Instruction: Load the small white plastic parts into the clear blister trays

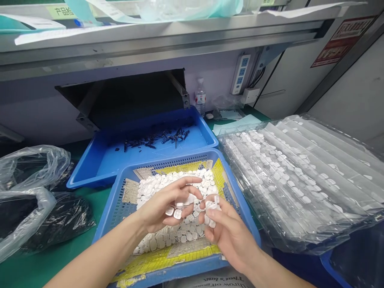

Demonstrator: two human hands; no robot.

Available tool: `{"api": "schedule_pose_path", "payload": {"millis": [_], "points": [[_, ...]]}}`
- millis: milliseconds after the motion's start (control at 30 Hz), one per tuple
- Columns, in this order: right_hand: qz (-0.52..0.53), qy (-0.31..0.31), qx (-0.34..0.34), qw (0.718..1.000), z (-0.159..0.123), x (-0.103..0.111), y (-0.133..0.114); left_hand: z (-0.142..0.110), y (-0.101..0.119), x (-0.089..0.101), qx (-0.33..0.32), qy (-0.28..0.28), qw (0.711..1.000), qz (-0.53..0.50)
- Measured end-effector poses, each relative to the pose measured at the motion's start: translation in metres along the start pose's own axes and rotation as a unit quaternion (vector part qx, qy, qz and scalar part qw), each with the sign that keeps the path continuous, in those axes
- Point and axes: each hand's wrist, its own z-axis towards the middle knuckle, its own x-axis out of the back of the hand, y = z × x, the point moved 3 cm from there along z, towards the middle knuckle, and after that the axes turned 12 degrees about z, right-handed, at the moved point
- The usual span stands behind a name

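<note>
"What did the left hand (166,206) have?"

"Its fingers (186,183) were curled and partly closed, with a few small white rounded-square pieces (177,214) caught between them and the thumb."

"And the right hand (229,236)?"

"Its fingers (210,214) were closed in a pinch on more of the same pieces, just beside the left hand."

"Where were the rest of them?"

"A loose heap lay directly under both hands, in a blue plastic tray with perforated walls (168,162), on a sheet of yellow-printed paper (192,258)."

"What was around that tray?"

"Behind it, touching its far rim, sat a shallower blue plastic tray (204,124) holding small dark parts (156,140). To the right lay a stack of clear moulded plastic trays (300,180), with white pieces lined up in their long channels."

"And on the left?"

"Crumpled clear plastic bags (30,168) lay beside a black plastic bag (63,224) on the green counter (60,256)."

"Anything farther back?"

"A clear water bottle (200,97) stood by the wall, below a white power strip (240,74), and a grey metal shelf (150,46) ran overhead, with papers and pale green plastic on it."
</note>
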Motion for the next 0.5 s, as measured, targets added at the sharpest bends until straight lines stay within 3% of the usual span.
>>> {"api": "schedule_pose_path", "payload": {"millis": [100,233,333,500], "points": [[-0.072,-0.003,-0.013,0.997,0.003,-0.001,0.003,0.0,-0.002,-0.002,-0.008,-0.003,1.0,0.018],[-0.138,0.012,-0.004,0.99,0.005,-0.003,0.006,-0.004,-0.007,-0.007,0.002,0.014,0.987,0.16],[-0.184,0.026,0.019,0.982,0.004,-0.005,0.006,-0.006,-0.006,-0.013,-0.029,0.008,0.972,0.234],[-0.174,0.034,0.03,0.984,0.005,-0.003,0.006,-0.005,-0.001,-0.015,-0.065,0.0,0.961,0.269]]}}
